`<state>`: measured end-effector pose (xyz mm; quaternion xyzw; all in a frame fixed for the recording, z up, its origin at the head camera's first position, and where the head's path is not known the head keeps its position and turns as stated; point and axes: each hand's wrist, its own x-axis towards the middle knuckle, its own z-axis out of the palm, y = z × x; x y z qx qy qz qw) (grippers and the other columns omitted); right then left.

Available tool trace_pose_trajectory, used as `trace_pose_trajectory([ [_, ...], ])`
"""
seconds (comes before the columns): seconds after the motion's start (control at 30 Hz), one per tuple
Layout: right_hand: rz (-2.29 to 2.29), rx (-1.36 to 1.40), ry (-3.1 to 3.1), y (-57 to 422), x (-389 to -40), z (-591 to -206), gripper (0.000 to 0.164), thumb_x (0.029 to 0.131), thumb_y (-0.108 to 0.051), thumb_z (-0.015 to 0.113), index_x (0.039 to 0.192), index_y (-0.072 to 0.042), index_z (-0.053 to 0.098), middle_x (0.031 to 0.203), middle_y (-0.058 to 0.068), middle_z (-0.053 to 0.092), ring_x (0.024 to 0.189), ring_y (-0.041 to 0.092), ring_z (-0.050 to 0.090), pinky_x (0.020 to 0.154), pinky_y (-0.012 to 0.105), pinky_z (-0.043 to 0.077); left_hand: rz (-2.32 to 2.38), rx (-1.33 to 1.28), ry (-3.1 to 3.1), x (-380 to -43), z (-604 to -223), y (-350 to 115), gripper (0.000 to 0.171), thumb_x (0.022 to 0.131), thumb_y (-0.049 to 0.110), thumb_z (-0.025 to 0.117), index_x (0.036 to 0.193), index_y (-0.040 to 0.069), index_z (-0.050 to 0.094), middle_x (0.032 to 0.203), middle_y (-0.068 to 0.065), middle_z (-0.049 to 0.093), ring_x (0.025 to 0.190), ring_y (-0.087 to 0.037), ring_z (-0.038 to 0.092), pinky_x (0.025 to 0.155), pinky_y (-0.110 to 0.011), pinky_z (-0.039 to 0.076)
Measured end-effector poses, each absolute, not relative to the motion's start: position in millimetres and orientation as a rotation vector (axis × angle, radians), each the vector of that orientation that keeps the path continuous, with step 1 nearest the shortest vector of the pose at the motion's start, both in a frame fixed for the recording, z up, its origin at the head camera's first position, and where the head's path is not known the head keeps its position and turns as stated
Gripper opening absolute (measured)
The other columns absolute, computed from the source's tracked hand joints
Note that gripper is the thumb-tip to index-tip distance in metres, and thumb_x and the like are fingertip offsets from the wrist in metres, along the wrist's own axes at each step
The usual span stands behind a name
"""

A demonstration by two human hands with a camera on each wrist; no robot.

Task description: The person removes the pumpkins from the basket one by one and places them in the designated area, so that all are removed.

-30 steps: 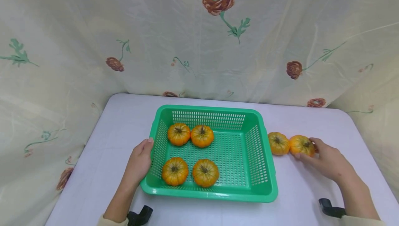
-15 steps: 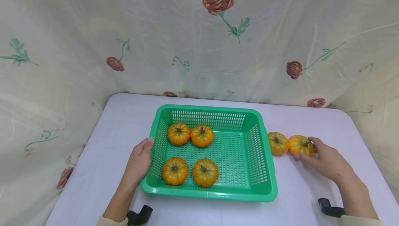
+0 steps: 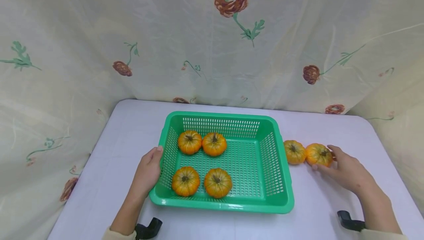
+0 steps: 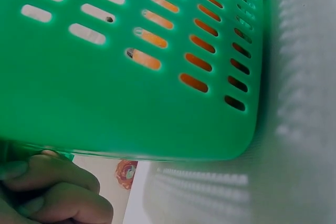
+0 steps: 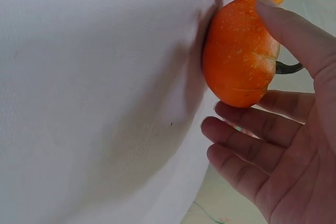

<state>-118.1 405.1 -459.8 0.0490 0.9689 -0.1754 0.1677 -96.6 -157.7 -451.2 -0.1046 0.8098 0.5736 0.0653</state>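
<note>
My left hand grips the left rim of a green plastic basket. In the left wrist view, curled fingers show at the rim beside the slotted wall. On the table right of the basket, two small orange pumpkins sit side by side. The nearer one to the basket is at its right wall. My right hand holds the outer pumpkin between thumb and fingers. From the right wrist, the thumb lies on one side of this pumpkin and fingertips touch the opposite side; the other fingers are spread.
Inside the basket, two pumpkins stand at the back left and two more at the front left. A white cloth covers the table. Behind it hangs a flowered curtain.
The right hand and the two pumpkins outside the basket have shifted very slightly left. The left hand stays on the rim, and the pumpkins in the basket keep their places.
</note>
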Motion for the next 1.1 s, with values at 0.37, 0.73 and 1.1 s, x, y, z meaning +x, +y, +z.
trace_pose_trajectory([
  [0.37,-0.463,0.088,2.837,397,-108,-438,0.115,0.086,-0.065,0.078,0.155,0.013,0.028,0.147,0.045,0.037,0.129,0.064,0.037,0.097,0.079,0.037,1.734,-0.32,2.432,-98,-452,-157,0.052,0.115,0.04,0.034,0.122,0.0,0.065,0.093,-0.014,0.066,0.079,-0.023,0.063,0.069,-0.034,0.055],
  [0.73,-0.446,-0.063,2.89,351,-100,-392,0.105,0.09,-0.059,0.077,0.157,0.007,0.033,0.151,0.04,0.038,0.135,0.062,0.036,0.101,0.079,0.034,1.746,-0.343,2.429,-94,-454,-158,0.053,0.115,0.041,0.034,0.126,0.0,0.066,0.093,-0.015,0.068,0.079,-0.023,0.065,0.068,-0.033,0.056],
  [1.1,-0.375,-0.201,2.917,299,-79,-366,0.093,0.088,-0.055,0.081,0.155,-0.001,0.044,0.149,0.032,0.048,0.134,0.055,0.043,0.097,0.075,0.042,1.749,-0.338,2.434,-98,-456,-157,0.052,0.115,0.042,0.033,0.119,0.001,0.066,0.089,-0.015,0.065,0.077,-0.024,0.065,0.066,-0.033,0.057],
])
